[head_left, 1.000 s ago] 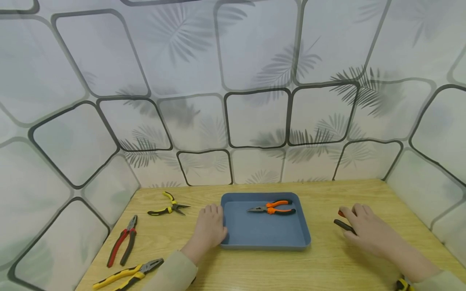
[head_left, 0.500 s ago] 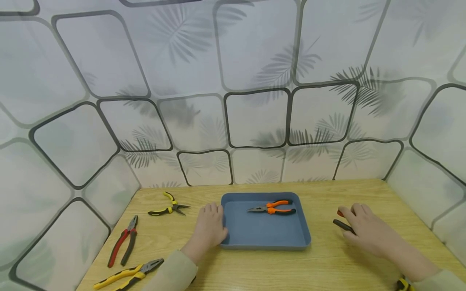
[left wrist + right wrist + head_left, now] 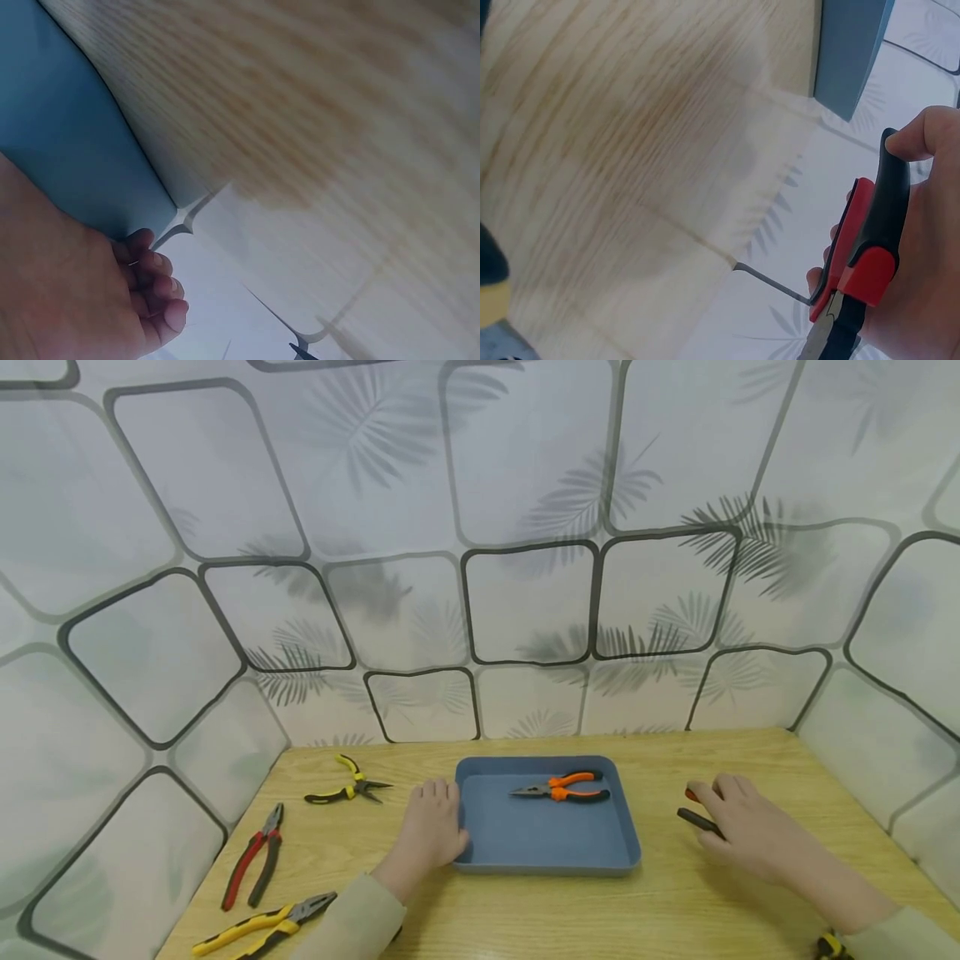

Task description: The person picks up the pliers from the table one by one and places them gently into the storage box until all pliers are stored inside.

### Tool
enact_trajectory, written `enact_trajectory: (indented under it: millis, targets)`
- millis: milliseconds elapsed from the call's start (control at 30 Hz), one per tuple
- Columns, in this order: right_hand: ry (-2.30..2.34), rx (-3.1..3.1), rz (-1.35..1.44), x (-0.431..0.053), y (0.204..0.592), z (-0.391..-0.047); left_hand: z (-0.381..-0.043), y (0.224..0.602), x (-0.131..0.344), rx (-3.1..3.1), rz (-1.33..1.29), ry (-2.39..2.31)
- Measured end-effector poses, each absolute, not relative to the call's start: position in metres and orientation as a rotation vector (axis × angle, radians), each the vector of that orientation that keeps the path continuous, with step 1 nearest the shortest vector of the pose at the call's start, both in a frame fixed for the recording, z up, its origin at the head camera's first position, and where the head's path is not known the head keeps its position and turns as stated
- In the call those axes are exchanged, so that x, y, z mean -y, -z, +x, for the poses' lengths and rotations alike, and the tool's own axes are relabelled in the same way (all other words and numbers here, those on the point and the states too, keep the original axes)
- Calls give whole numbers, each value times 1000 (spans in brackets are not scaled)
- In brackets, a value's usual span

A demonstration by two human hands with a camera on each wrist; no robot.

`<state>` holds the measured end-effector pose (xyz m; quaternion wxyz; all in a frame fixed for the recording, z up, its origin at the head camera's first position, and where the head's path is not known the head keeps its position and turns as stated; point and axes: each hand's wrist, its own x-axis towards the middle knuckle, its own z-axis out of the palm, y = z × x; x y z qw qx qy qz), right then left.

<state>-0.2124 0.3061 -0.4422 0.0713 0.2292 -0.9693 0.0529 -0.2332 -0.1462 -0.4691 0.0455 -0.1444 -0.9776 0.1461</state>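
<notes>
My left hand (image 3: pixel 431 831) rests against the left wall of the blue tray (image 3: pixel 547 847), thumb at its rim. In the left wrist view the fingers (image 3: pixel 166 300) curl beside the tray's wall (image 3: pixel 67 112). Inside the tray lie long-nose pliers with orange and black handles (image 3: pixel 558 792). Right of the tray, my right hand (image 3: pixel 761 839) holds red-and-black pliers (image 3: pixel 870 277) above the table. The thumb lies on one handle, the fingers behind the other, and the handle ends point toward the tray. The jaws run out of the right wrist view.
On the left of the wooden table (image 3: pixel 495 918) lie small yellow-and-black pliers (image 3: pixel 360 787), red-and-black pliers (image 3: pixel 267 837) and larger yellow pliers (image 3: pixel 288 920). Another yellow-and-black tool (image 3: pixel 831 945) lies under the right forearm. Patterned walls (image 3: pixel 532 610) enclose the back and sides.
My right hand, with the red-and-black pliers, has shifted slightly left and toward the back. The left hand and the tray have stayed put.
</notes>
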Motion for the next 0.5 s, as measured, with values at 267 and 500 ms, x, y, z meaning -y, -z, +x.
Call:
enact_trajectory:
  millis: [267, 500]
  targets:
    - [-121, 2874, 726, -298, 436, -216, -237, 474, 148, 2974, -444, -466]
    - [-120, 2859, 774, -289, 433, -217, -236, 475, 148, 2955, -449, -427]
